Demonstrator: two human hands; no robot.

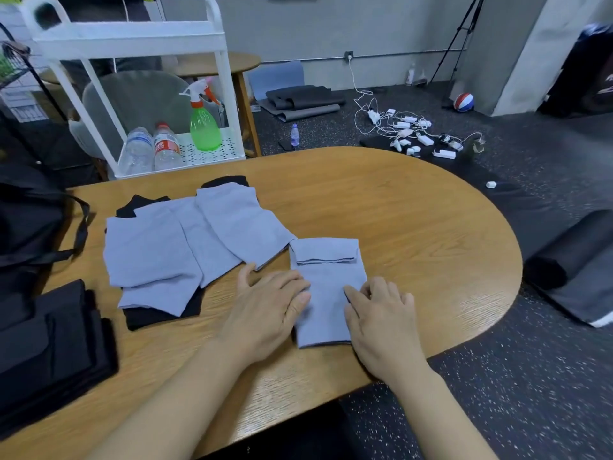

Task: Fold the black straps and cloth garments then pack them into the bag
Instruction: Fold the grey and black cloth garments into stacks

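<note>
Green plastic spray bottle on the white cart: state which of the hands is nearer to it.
Left. The left hand lies below the green plastic spray bottle; the right hand rests farther right.

Two bare arms and hands

The left hand (pixel 265 313) and right hand (pixel 381 320) wear no gloves, rings or watch; both forearms are uncovered, with no sleeve reaching the wrists. Fingernails are short and plain.

Even indoor light from overhead, moderately bright. Soft glare patch on table (pixel 464 313) at right edge. Faint shadows under hands. Strong wide-angle bending at borders; cart (pixel 132 38) top left blurred and bowed. Overall soft, slightly smeared detail, dark items lack texture.
</note>
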